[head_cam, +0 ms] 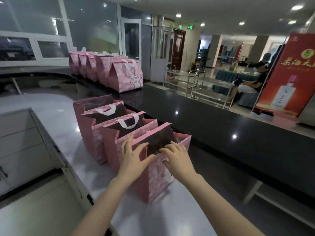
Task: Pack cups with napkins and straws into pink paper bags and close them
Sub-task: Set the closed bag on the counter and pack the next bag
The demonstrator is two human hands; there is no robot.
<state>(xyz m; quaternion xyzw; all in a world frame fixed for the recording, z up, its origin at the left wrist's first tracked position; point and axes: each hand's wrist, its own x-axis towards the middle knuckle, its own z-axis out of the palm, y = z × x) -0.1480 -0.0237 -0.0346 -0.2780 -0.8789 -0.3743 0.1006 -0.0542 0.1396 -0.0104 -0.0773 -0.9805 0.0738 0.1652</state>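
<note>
Your left hand (132, 155): fingers spread and straight, palm flat against the left wall of the nearest bag, thumb reaching across its near face.
Nearest bag (153, 183): pink paper, upright on the white worktop (153, 218) between your two hands, with its top open. The inside is too dark for you to see what it holds.
Your right hand (177, 157): fingers bent over the bag's near rim, thumb on the outer face below them, pinching that edge.
Drawer cabinet (20, 142): far left, below the worktop edge.
Open bags (87, 126): more pink bags stand in a line just behind the nearest one, touching each other. Two show white handles (129, 123).
Closed bags (122, 79): a row with folded tops farther back on the black counter (221, 133). The front one has a cat drawing.
Steel trolleys (209, 89): beyond the counter.
Red banner (289, 74): far right, leaning.
</note>
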